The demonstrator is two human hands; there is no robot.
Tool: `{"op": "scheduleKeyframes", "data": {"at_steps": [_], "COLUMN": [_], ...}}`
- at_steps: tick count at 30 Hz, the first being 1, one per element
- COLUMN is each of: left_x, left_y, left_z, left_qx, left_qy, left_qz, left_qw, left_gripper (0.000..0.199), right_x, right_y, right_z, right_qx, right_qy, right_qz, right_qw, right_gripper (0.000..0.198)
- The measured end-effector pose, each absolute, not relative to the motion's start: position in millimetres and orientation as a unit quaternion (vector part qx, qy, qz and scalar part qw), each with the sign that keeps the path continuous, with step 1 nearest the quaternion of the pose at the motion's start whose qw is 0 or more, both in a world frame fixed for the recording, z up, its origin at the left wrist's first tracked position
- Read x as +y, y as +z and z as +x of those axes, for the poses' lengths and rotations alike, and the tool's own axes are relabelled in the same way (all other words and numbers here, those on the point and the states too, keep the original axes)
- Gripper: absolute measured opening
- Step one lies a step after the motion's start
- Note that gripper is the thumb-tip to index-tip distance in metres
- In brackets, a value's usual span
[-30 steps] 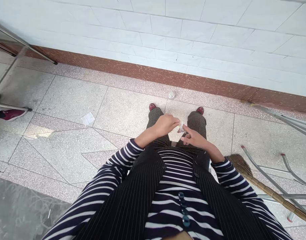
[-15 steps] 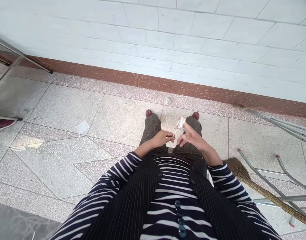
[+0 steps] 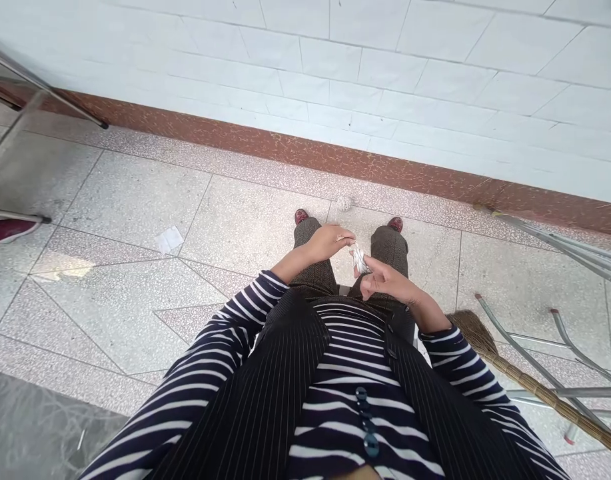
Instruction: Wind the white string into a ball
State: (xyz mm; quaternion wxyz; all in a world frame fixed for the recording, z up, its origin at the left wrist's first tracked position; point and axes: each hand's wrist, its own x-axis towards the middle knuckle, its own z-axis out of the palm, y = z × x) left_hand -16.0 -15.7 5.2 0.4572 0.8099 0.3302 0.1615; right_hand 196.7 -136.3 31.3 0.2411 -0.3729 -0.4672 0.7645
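My left hand [image 3: 330, 241] is pinched closed at its fingertips around a white yarn strand, just above and to the left of a wound bundle of white yarn [image 3: 360, 260]. That bundle wraps the fingers of my right hand [image 3: 389, 279], which holds it in front of my lap with the palm turned inward. On the floor between my shoes, close to the wall, lies a ball of white yarn [image 3: 344, 203]. The strand between ball and hands is too faint to follow here.
At right, a straw broom [image 3: 472, 333] lies by a metal-legged frame [image 3: 525, 340]; folded metal legs [image 3: 570, 243] lean near the wall. A white paper [image 3: 169, 240] is on the floor. A metal-legged table [image 3: 45, 87] and another person's red shoe [image 3: 10, 230] are at left.
My left hand has risen from below the yarn bundle to above it, carrying the strand around. My right hand has turned slightly and stays around the bundle. The view has shifted slightly.
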Motion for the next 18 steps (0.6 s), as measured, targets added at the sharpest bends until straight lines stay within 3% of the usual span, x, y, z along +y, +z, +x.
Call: {"op": "scheduleKeyframes", "data": {"at_steps": [6, 13, 18], "left_x": [-48, -67, -68], "left_y": [-8, -4, 3], "left_z": [-3, -3, -4], "left_qx": [0.337, 0.368, 0.331], "left_qy": [0.214, 0.300, 0.304], "left_qz": [0.635, 0.509, 0.374], "left_qw": [0.661, 0.718, 0.811], "left_gripper": [0.028, 0.030, 0.045], "right_x": [-127, -120, -119], "right_y": [40, 28, 31], "right_z": [192, 182, 181], "right_qx": [-0.405, -0.426, -0.389], "right_qy": [0.772, 0.757, 0.768], "right_qz": [-0.351, -0.362, -0.342], "right_qw": [0.342, 0.338, 0.378], "right_gripper": [0.074, 0.087, 0.072]}}
